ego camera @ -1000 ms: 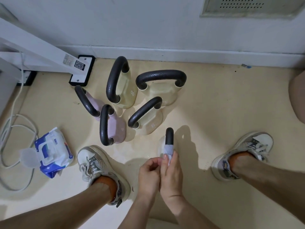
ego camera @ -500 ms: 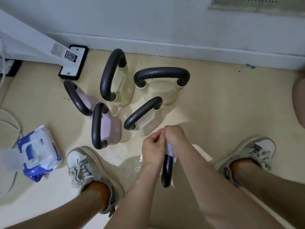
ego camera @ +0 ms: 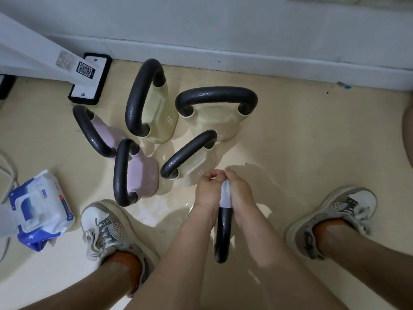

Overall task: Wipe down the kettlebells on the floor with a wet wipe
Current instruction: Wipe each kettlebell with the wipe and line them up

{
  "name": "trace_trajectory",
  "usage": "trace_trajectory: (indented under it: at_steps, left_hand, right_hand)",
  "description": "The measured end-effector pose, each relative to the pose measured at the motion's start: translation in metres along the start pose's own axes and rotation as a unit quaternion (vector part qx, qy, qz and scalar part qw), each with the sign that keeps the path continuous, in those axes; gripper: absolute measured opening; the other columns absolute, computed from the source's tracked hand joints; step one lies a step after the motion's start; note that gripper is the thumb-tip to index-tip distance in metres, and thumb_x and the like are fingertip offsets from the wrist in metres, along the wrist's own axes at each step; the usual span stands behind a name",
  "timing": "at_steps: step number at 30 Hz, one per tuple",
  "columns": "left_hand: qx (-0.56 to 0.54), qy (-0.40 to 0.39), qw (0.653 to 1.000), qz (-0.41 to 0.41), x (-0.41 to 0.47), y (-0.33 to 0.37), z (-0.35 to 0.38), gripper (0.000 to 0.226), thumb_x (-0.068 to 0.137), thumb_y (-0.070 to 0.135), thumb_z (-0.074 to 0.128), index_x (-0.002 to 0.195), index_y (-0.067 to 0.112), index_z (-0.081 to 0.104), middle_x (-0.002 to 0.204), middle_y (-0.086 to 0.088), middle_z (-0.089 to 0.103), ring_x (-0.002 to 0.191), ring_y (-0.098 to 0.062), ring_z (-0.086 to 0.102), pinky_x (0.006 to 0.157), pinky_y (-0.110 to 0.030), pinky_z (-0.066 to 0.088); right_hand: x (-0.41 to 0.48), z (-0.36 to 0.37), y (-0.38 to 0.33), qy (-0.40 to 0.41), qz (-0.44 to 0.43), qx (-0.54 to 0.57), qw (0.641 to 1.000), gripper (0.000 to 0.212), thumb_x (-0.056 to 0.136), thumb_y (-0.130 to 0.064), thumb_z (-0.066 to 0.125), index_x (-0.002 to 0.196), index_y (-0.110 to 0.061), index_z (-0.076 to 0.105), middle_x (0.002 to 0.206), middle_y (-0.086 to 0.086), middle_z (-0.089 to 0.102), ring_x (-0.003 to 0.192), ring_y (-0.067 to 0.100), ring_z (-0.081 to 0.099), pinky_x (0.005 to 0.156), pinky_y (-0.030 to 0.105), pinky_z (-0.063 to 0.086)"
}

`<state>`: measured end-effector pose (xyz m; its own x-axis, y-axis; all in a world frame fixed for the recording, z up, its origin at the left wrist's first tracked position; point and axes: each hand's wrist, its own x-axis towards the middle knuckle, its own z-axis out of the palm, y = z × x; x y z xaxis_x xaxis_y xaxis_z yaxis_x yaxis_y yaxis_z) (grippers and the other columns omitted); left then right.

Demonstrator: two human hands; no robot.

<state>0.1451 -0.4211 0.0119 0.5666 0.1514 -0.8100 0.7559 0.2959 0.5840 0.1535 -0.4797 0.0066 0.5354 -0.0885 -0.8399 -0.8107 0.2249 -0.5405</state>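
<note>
Left hand point(ego camera: 207, 191) and right hand point(ego camera: 241, 191) are gripping a white wet wipe point(ego camera: 225, 196) round one black kettlebell handle point(ego camera: 222, 233); five cream and pink kettlebells point(ego camera: 156, 117) are seemingly awaiting wiping

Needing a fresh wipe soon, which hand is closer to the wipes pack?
Left. The wipes pack lies off to the left of the left hand; the right hand sits just beyond.

A pale grey wall point(ego camera: 201, 19) is running across the top of the frame, a white baseboard point(ego camera: 268, 61) lying along its foot; a glossy cream floor point(ego camera: 324, 148) is filling the rest, catching soft reflections near the centre; at upper left a slanted white frame leg point(ego camera: 31, 54) is standing on a black-edged foot plate point(ego camera: 86, 88); a white cable point(ego camera: 15, 175) is curling at the left edge.
</note>
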Motion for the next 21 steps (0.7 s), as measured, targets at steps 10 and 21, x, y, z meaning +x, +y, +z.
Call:
trace_trajectory:
  at_steps: [10, 21]
  left_hand:
    - [0.14, -0.077, 0.985, 0.061, -0.084, -0.061, -0.048, 0.046, 0.104, 0.03, 0.032, 0.143, 0.006, 0.041, 0.138, -0.004, 0.048, 0.132, -0.022, 0.047, 0.103, -0.024, 0.041]
    - [0.137, -0.023, 0.988, 0.065, -0.095, -0.022, -0.026, 0.039, 0.101, 0.03, 0.039, 0.094, 0.004, 0.067, 0.082, -0.012, 0.068, 0.07, -0.019, 0.063, 0.059, -0.025, 0.047]
  right_hand:
    - [-0.072, -0.002, 0.085, 0.036, -0.218, -0.178, 0.959, 0.056, 0.098, -0.05, 0.033, 0.15, -0.041, 0.015, 0.137, -0.006, 0.052, 0.121, 0.016, 0.056, 0.103, 0.027, 0.04]
    - [-0.093, -0.034, 0.057, -0.063, -0.093, -0.171, 0.979, 0.014, 0.098, -0.025, 0.05, 0.095, -0.023, 0.064, 0.08, -0.005, 0.069, 0.074, 0.007, 0.067, 0.058, 0.015, 0.049]
